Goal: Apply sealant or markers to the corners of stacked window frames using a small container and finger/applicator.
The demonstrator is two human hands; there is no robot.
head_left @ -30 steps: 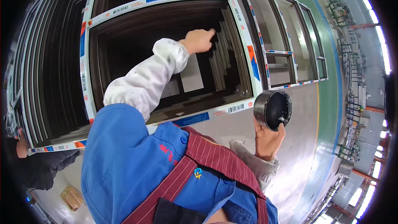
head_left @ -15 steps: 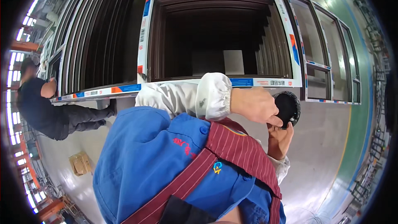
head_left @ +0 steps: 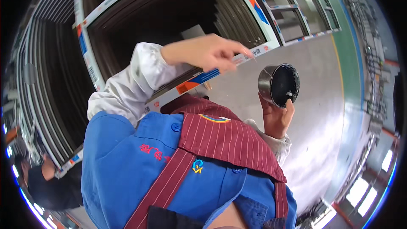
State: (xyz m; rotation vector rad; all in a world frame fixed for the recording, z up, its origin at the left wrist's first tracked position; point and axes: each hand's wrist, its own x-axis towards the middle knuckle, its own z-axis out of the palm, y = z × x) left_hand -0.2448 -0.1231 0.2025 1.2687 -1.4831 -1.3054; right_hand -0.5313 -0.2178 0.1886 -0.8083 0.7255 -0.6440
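- A black cup [head_left: 278,85] is sitting tilted in the right hand [head_left: 277,121], out over the grey floor [head_left: 316,101] and apart from the near frame [head_left: 256,9].
- The right hand is clamping the cup from below, its thumb lying at the rim.
- A small pale bit [head_left: 289,94] is showing inside, near that thumb; the rest of the inside is too dark to read.
- The cup's mouth is leaning sideways, so any further tipping or a loosening thumb could be spilling whatever is inside.
- The left hand [head_left: 207,53] is hovering by the near frame's lower bar, fingers partly curling and blurred; whether they are pinching anything, I cannot tell.
- If that hand is holding something small, a loose pinch could be dropping it to the floor.
- The white sleeve [head_left: 131,85] is crossing close over the frame, and could be snagging on an edge.
- More frames are standing to the left [head_left: 59,80], and a co-worker [head_left: 55,186] in dark clothes is working beside them.
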